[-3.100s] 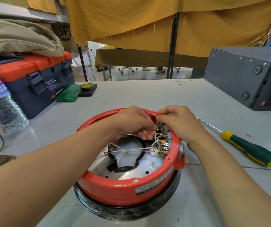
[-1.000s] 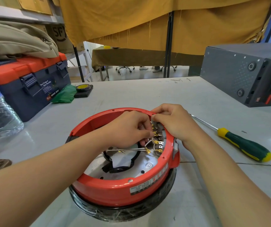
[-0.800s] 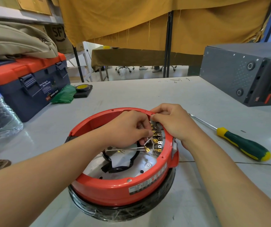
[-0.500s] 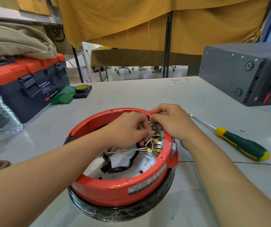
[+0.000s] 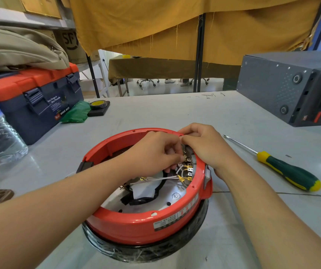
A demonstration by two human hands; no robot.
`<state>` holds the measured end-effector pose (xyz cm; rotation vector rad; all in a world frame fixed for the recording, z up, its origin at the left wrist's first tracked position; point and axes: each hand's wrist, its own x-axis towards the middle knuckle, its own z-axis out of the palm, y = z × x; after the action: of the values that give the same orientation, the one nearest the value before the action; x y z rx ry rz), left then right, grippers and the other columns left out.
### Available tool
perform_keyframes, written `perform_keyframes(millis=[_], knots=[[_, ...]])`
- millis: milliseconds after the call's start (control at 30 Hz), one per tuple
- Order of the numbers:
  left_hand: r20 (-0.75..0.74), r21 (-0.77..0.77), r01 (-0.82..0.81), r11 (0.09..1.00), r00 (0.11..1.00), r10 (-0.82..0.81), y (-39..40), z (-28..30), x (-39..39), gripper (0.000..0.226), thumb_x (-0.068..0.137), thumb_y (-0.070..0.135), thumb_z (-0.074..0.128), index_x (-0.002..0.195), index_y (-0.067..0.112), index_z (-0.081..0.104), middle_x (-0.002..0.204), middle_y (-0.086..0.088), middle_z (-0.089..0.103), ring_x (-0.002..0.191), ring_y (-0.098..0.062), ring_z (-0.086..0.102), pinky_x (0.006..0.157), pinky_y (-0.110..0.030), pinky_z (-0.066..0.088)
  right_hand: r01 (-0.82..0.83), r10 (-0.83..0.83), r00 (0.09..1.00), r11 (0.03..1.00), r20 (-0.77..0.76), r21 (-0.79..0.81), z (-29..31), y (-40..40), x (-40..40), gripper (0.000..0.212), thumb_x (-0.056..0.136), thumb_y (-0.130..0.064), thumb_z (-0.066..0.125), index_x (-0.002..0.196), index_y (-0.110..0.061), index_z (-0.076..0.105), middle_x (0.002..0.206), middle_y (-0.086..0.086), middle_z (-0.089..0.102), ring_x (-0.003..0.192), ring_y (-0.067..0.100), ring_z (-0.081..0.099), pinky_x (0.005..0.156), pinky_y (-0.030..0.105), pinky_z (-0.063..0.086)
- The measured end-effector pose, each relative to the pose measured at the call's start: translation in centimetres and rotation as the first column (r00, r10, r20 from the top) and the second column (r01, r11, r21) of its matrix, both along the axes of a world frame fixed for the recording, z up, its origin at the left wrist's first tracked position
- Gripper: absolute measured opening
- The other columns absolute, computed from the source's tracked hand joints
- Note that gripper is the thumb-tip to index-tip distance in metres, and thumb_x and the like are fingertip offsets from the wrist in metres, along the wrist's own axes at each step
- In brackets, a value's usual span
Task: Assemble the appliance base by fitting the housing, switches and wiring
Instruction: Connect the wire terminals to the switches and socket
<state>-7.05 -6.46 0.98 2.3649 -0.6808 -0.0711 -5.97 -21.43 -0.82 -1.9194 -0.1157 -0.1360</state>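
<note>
**Wiring at the housing wall: risk of a misplaced connector**

We find the red housing (image 5: 136,226) mid-desk (image 5: 175,113). Left hand (image 5: 153,154) pinches a brass connector (image 5: 183,157) at the switch terminals (image 5: 189,167); right hand (image 5: 204,144) closes over the housing rim. We judge a skewed push could bend tabs or land on the neighbouring terminal.

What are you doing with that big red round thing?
A person is putting together the red housing of an appliance on the table. The left hand is pinching a small brass connector among the white wires inside it. The right hand rests on the rim beside it. A screwdriver lies unused on the right.
</note>
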Motion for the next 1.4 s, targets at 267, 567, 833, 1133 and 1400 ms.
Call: perform_keyframes(millis=[267,567,833,1133,1400], knots=[[-0.052,0.013,0.059,0.998,0.997,-0.058,0.9,0.8,0.2,0.014,0.090,0.005,0.057,0.092,0.011,0.068,0.075,-0.006,0.071,0.062,-0.009,0.066,0.064,-0.012,0.049,-0.019,0.019,1.000,1.000,-0.008,0.002,0.1,-0.1,0.0,0.018,0.082,-0.009,0.059,0.079,-0.025,0.067,0.060,-0.009,0.066,0.051,0.000,0.055,0.053,0.017,0.043],[0.034,0.078,0.069,0.995,0.997,-0.071,1.1,0.7,0.4,0.012,0.088,0.011,0.062,0.095,0.018,0.070,0.077,-0.003,0.070,0.061,-0.001,0.063,0.067,-0.013,0.049,-0.026,0.027,1.000,1.000,-0.013,0.003,0.1,-0.2,0.0,0.016,0.083,-0.011,0.059,0.082,-0.025,0.068,0.077,-0.002,0.071,0.068,0.012,0.064,0.062,0.024,0.049],[0.128,0.117,0.081,0.990,0.987,-0.095,1.1,0.3,0.6,0.010,0.087,0.012,0.063,0.093,0.016,0.070,0.077,0.000,0.071,0.061,-0.003,0.062,0.061,-0.009,0.044,-0.028,0.028,0.999,1.000,-0.017,-0.004,0.1,-0.2,-0.1,0.016,0.084,-0.011,0.058,0.084,-0.023,0.068,0.080,0.000,0.072,0.072,0.014,0.064,0.064,0.025,0.049],[0.185,0.114,0.089,0.989,0.977,-0.110,1.1,0.1,0.6,0.008,0.087,0.011,0.062,0.087,0.013,0.070,0.070,-0.002,0.069,0.060,-0.011,0.061,0.060,-0.016,0.044,-0.108,0.112,0.987,0.993,-0.112,0.040,0.1,0.1,0.0,0.023,0.090,-0.010,0.049,0.102,-0.022,0.065,0.072,-0.007,0.065,0.067,0.013,0.059,0.067,0.033,0.050],[0.199,0.116,0.094,0.989,0.973,-0.116,1.1,-0.1,0.8,0.008,0.088,0.012,0.062,0.087,0.012,0.070,0.071,-0.001,0.068,0.061,-0.014,0.061,0.059,-0.015,0.043,-0.184,0.203,0.966,0.975,-0.162,0.126,0.6,0.3,-0.6,0.030,0.093,-0.003,0.040,0.107,-0.012,0.065,0.112,0.033,0.061,0.086,0.034,0.059,0.092,0.053,0.047]])
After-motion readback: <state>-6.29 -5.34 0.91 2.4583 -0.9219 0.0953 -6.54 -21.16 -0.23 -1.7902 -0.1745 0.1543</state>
